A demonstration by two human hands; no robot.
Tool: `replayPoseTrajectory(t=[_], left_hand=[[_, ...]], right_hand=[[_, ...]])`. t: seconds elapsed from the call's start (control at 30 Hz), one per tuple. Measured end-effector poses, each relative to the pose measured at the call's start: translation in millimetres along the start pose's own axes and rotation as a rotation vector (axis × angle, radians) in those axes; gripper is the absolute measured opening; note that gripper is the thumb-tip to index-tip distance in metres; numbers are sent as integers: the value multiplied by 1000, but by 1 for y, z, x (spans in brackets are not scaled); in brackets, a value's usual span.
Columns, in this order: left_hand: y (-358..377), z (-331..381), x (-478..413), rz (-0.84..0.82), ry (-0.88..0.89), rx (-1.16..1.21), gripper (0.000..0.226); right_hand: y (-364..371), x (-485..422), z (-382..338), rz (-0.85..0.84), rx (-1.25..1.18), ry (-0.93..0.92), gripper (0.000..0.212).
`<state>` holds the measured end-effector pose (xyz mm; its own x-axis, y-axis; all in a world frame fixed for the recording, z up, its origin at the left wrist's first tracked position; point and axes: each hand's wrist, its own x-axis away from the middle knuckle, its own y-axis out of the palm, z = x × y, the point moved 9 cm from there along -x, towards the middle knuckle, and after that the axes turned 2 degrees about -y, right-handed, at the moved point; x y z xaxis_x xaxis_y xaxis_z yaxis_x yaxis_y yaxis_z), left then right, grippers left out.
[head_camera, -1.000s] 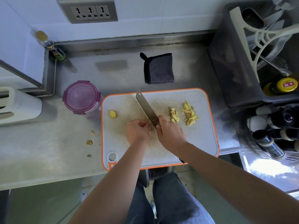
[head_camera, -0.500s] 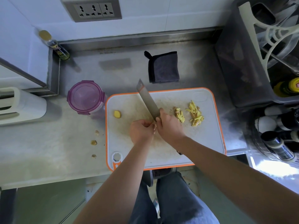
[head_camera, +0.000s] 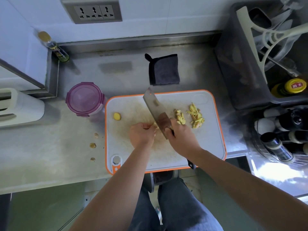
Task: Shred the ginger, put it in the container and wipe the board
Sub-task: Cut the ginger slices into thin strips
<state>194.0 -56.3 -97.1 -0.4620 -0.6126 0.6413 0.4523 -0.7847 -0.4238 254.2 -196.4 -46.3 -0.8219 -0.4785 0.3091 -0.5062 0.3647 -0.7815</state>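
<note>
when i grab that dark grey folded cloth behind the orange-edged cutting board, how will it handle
The dark grey folded cloth will probably go floppy and unfold when lifted, since it lies in soft layers. It looks thin and light, so one hand should do. Pushed, it would likely bunch rather than slide on the steel counter.

A home kitchen: a stainless-steel tabletop (head_camera: 50,147) carries an orange-rimmed cutting board (head_camera: 208,147), beside a rack of sauce bottles (head_camera: 283,130), a dish bin (head_camera: 241,72) and a wall socket strip (head_camera: 93,11) on white tile.
</note>
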Motion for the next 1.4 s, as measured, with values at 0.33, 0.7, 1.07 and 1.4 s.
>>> replayPoseTrajectory(t=[0.33,0.7,1.07,1.4], left_hand=[[3,-1,-3,-2,4,-4,21],[4,-3,-7,-14,-9,-4,18],[4,-5,-8,-10,-9,5,23],[4,-3,-5,-6,18,-48,13]], right_hand=[[10,5,-6,-43,133,-9,18],[25,-8,-11,-100,180,15,20],[10,-31,-8,42,37,33,23],[4,-3,-9,-6,68,-22,19]])
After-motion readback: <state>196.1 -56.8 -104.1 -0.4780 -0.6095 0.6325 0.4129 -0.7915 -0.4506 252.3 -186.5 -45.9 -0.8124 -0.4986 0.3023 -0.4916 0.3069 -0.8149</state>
